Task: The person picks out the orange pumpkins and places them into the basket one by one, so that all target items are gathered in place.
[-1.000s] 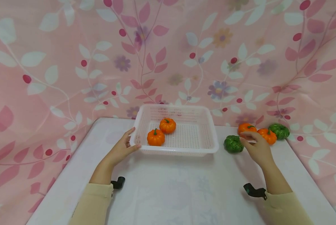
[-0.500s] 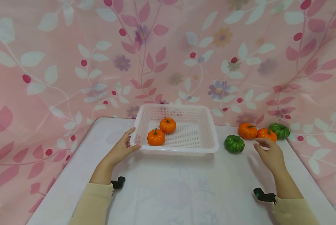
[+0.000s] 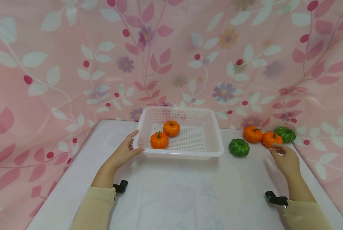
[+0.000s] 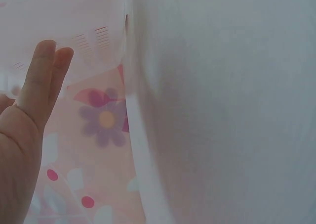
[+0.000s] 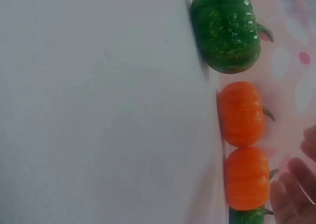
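R hand (image 3: 287,160), grip part-wide, nr orange pumpkin (image 3: 270,139) by far R corner of table (image 3: 177,195): prob. reach step, next needing pinch. L hand (image 3: 123,154), spread, touches basket (image 3: 182,153).

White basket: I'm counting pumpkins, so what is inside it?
Inside the white basket are two orange pumpkins: a nearer pumpkin by the front rim and a farther pumpkin behind it, slightly right. The basket floor beneath them is covered.

We wear beige sleeves (image 3: 92,209); a black, bent wrist camera (image 3: 121,187) juts beside each cuff (image 3: 101,192) (our right camera (image 3: 275,199) shows a small greenish mark (image 3: 269,197)).
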Action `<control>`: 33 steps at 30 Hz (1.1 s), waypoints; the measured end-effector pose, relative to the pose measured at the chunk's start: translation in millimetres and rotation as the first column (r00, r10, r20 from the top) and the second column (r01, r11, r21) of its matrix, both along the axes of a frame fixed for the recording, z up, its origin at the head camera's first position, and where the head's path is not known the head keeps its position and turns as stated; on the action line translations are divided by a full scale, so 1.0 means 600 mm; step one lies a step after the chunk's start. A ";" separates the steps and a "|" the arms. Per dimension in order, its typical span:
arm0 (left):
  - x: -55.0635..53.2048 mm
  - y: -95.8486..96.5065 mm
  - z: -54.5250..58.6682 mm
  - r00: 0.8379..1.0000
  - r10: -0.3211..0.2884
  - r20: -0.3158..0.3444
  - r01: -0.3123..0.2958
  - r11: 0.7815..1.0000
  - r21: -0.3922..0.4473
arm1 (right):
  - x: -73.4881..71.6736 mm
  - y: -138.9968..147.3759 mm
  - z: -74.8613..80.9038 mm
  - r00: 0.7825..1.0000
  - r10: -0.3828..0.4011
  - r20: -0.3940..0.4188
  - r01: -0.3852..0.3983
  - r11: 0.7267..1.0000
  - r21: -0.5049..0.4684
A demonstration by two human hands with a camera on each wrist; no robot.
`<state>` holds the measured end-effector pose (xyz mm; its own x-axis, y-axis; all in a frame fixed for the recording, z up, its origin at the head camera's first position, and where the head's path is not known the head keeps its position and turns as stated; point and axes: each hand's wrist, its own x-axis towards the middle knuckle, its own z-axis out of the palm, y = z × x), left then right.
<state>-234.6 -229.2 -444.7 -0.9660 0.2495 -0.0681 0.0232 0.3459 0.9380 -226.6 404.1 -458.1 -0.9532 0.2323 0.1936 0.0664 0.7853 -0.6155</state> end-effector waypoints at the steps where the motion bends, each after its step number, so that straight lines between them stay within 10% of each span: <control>1: 0.000 0.000 0.000 1.000 0.001 0.001 -0.001 1.000 -0.001 | -0.001 0.003 -0.002 1.000 -0.005 -0.001 0.005 1.000 -0.002; 33: -0.001 0.000 -0.004 1.000 0.002 0.005 -0.002 1.000 0.011 | -0.071 0.069 -0.023 0.982 -0.155 0.110 0.167 0.980 -0.107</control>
<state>-235.4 -229.4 -447.4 -0.9661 0.2486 -0.0698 0.0183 0.3357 0.9418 -269.4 445.4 -471.8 -0.9146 0.3996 0.0618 0.2525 0.6837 -0.6847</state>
